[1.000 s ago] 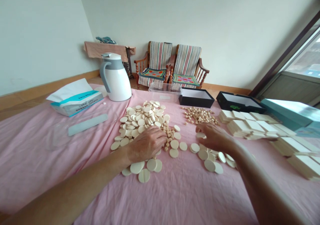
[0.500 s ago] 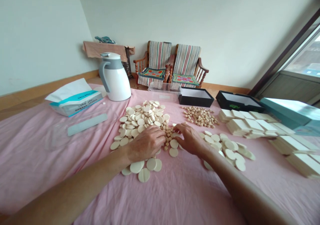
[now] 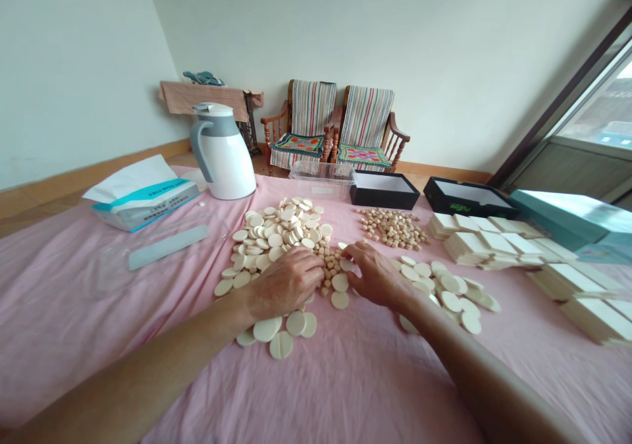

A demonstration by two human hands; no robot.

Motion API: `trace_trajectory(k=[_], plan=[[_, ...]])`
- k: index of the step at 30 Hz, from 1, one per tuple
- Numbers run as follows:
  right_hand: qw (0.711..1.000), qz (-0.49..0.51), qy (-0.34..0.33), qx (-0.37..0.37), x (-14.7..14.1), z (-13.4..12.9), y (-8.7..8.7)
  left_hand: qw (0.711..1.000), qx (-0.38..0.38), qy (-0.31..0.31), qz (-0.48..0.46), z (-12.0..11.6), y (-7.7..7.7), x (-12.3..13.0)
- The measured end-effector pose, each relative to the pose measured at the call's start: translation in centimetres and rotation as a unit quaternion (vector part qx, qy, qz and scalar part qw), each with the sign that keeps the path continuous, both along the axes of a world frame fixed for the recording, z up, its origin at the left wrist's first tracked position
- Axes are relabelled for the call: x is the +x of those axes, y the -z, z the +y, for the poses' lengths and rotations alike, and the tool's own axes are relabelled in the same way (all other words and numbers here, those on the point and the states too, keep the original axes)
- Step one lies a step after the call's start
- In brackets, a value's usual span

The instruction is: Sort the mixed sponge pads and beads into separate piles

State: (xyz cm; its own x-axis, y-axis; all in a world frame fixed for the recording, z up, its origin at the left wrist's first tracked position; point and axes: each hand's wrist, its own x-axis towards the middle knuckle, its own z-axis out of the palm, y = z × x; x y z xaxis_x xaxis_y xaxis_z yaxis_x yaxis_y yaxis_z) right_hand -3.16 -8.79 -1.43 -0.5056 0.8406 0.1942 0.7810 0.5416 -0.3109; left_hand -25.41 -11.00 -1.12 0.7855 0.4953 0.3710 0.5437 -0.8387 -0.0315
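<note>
My left hand (image 3: 289,282) rests at the right side of a heap of pale round wooden discs (image 3: 264,233). Its fingers curl together beside small wooden cubes (image 3: 330,266), and whatever lies under them is hidden. Across the cubes, my right hand (image 3: 372,274) has its thumb and fingers apart in a loose curve. A disc shows partly between its fingertips, though I cannot tell that it is gripped. Two more discs (image 3: 340,292) lie just below the cubes. Several discs (image 3: 282,345) are spread on the near side of my left wrist.
More discs (image 3: 449,292) and a pile of cubes (image 3: 392,228) lie to the right, near stacked wooden squares (image 3: 486,249). Black boxes (image 3: 385,199), a clear tray (image 3: 323,182), a white jug (image 3: 230,164) and a tissue pack (image 3: 148,200) stand on the pink cloth (image 3: 345,391).
The whole view has shifted slightly. Both hands keep nearly the same pose and place over the cubes and discs.
</note>
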Motion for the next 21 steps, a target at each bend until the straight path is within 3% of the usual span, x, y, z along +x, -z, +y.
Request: trace_trajectory(k=[6,9,12,14,17,21], plan=[[0.991,-0.101,0.034,-0.080,5.0,-0.2,-4.0,1.000,0.006,0.008,-0.004,0.1,0.1,-0.1],[0.989,-0.102,0.027,-0.105,7.0,0.3,-4.6,1.000,0.003,0.007,0.004,0.1,0.3,-0.1],[0.997,-0.006,0.062,-0.047,5.8,1.3,-3.1,1.000,0.007,0.008,0.000,0.1,0.4,-0.1],[0.997,0.061,0.035,0.026,3.7,1.9,-1.6,1.000,0.007,0.006,-0.003,0.1,0.4,-0.1],[0.996,0.036,-0.049,0.064,0.8,2.3,0.3,1.000,0.001,0.002,0.001,0.0,0.2,-0.1],[0.997,-0.036,-0.060,0.045,-0.6,2.5,1.5,1.000,0.003,0.006,0.006,0.0,-0.1,-0.1]])
